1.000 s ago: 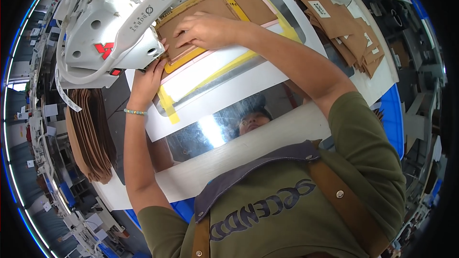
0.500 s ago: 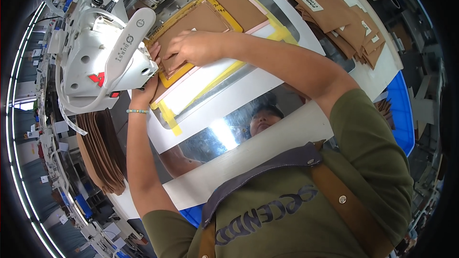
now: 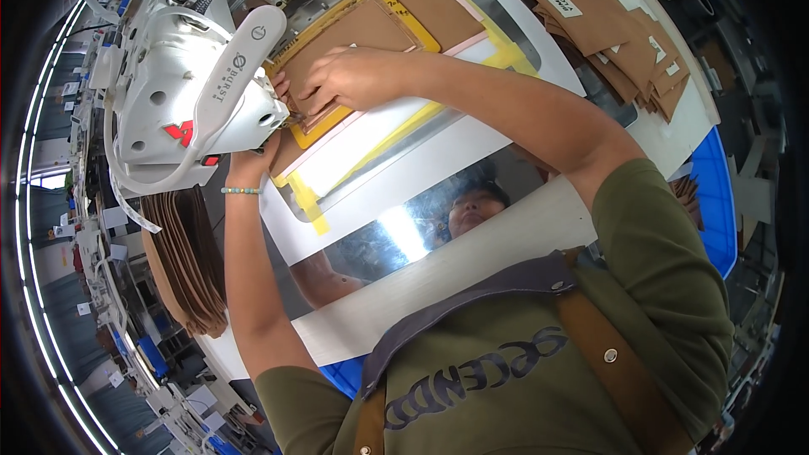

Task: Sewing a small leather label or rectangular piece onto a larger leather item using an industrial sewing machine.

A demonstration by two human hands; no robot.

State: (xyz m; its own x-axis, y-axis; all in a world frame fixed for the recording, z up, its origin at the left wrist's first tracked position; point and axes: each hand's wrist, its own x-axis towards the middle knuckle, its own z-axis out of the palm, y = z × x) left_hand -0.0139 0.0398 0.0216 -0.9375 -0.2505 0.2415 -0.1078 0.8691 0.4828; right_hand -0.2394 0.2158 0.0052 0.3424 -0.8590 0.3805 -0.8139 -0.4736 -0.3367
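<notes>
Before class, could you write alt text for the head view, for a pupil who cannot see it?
A person's right hand lies over a brown panel in a yellow frame, beside a white sewing machine that partly hides the left hand. A brown stack sits left; a labelled brown pile lies right.

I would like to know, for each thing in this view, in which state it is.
Right hand: fingers bent, resting on the brown sheet
Left hand: partly hidden by the white machine head
Brown sheet: flat inside the yellow frame
Yellow frame: partly covered
Brown stack: pieces close together
Labelled brown pieces: overlapping
Shiny plate: partly under the white sheet
</notes>
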